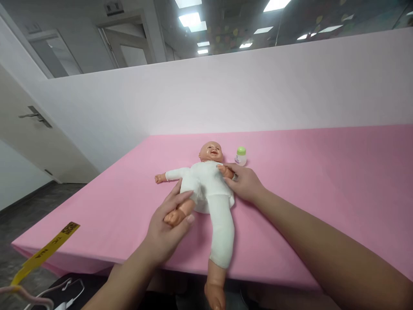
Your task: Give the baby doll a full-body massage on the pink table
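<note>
A baby doll point(211, 178) with a white cloth body lies on its back on the pink table cover point(135, 189), head toward the wall. My left hand point(169, 219) is closed around the doll's bent leg, whose bare foot shows between my thumb and fingers. The doll's other leg stretches toward me, its foot past the table edge. At the chest, my right hand point(243, 181) grips the doll's arm near its hand. The doll's other arm lies stretched out to the left. Just beyond my right hand stands a small bottle point(240, 156) with a green cap.
A white wall point(226, 94) rises behind the table, with a mirror-like panel above it. On the left is a door with a handle point(35, 116). A yellow tag point(48, 252) and white cables hang at the lower left, beside the table's front edge.
</note>
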The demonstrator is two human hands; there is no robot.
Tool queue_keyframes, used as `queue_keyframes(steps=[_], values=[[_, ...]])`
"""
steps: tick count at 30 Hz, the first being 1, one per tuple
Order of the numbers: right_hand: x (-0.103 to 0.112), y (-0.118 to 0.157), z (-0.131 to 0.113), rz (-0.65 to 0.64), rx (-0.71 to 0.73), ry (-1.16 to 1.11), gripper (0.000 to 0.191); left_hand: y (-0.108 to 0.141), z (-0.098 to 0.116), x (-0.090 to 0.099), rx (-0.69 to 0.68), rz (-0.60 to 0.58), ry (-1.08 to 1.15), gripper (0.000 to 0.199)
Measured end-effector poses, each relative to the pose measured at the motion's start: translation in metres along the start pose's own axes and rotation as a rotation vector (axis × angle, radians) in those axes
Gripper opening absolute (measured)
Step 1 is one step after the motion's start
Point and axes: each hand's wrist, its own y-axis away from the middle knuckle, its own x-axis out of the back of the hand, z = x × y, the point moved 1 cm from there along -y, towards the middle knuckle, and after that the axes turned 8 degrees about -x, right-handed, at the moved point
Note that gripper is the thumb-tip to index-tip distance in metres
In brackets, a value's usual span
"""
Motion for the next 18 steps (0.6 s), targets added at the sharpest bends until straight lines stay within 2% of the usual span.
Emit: queue_keyframes(steps=[5, 9, 11, 13, 16, 18], values=[[0.013, -0.015, 0.037, 0.304, -0.160, -0.275, 0.054, 0.050, 0.018, 0.008, -0.091, 0.003, -0.176, 0.050], [0.027, -0.026, 0.067, 0.388, -0.322, -0.333, 0.065, 0.084, 0.015, 0.009, -0.213, 0.028, -0.332, 0.052], [0.033, -0.030, 0.083, 0.396, -0.409, -0.256, 0.064, 0.095, 0.010, 0.009, -0.259, 0.037, -0.381, 0.051], [0.036, -0.033, 0.098, 0.350, -0.512, -0.123, 0.061, 0.101, 0.005, 0.011, -0.262, 0.046, -0.409, 0.050], [0.038, -0.035, 0.115, 0.247, -0.634, 0.029, 0.056, 0.102, 0.003, 0.015, -0.191, 0.027, -0.414, 0.052], [0.039, -0.035, 0.119, 0.238, -0.645, 0.032, 0.055, 0.100, 0.005, 0.017, -0.134, 0.009, -0.398, 0.054]])
